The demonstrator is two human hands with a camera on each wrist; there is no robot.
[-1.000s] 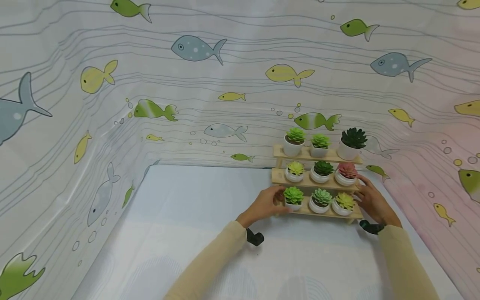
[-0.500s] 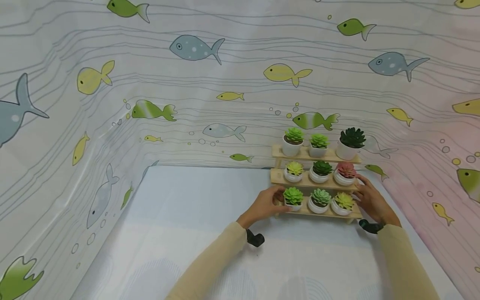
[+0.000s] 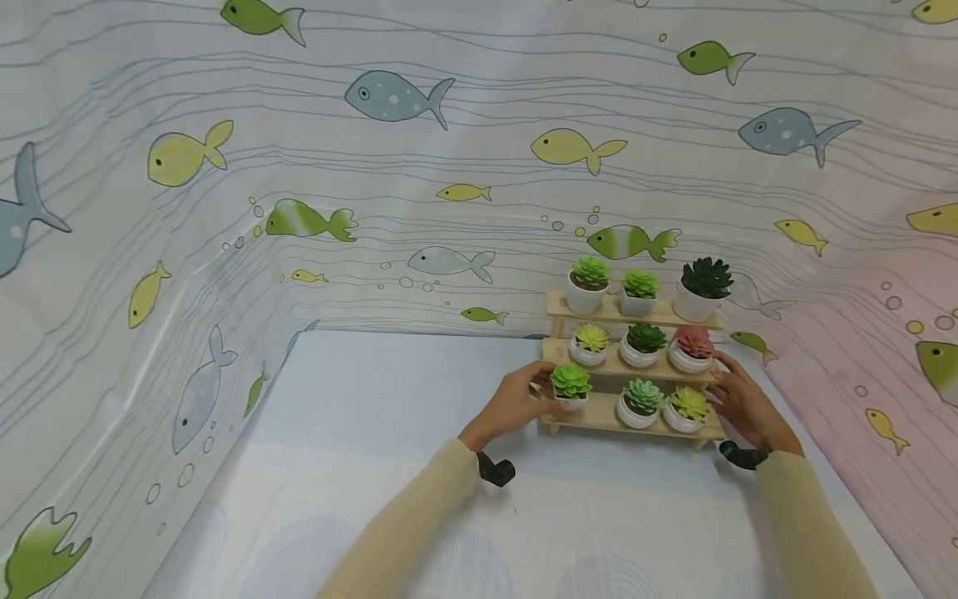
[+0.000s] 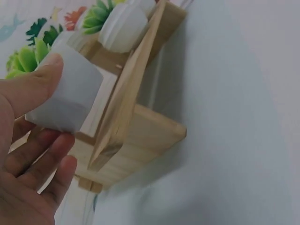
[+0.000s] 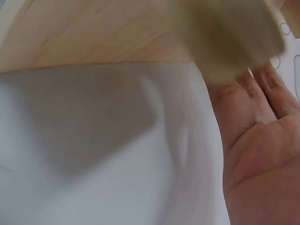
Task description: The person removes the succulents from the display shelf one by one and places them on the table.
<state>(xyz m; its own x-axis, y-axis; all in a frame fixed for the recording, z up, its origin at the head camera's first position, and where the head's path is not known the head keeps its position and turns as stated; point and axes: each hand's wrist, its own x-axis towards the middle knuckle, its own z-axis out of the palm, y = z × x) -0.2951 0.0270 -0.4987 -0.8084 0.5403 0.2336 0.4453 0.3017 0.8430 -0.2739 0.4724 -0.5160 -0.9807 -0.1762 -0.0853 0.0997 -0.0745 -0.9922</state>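
My left hand [image 3: 521, 398] pinches a small white pot with a bright green succulent [image 3: 571, 383], thumb on one side and fingers beneath. In the left wrist view the pot [image 4: 70, 91] is tilted beside the left end of a three-tier wooden plant stand [image 3: 599, 409]. My right hand [image 3: 744, 403] rests against the stand's right end. In the right wrist view its palm [image 5: 267, 159] shows flat, with the fingertips hidden behind a blurred piece of wood. Nearest my right hand are a yellow succulent [image 3: 688, 406] and a red succulent [image 3: 692, 345].
A pale green succulent [image 3: 641, 401] shares the bottom tier. Yellow and dark green succulents [image 3: 644, 341] stand on the middle tier, and several pots, one with a dark green succulent [image 3: 703, 283], on the top. Fish-patterned sheeting [image 3: 479, 158] rises behind the pale table [image 3: 397, 416].
My left hand has moved left and slightly up with the bright green succulent, away from its spot on the bottom tier. The right hand stays at the stand's right end.
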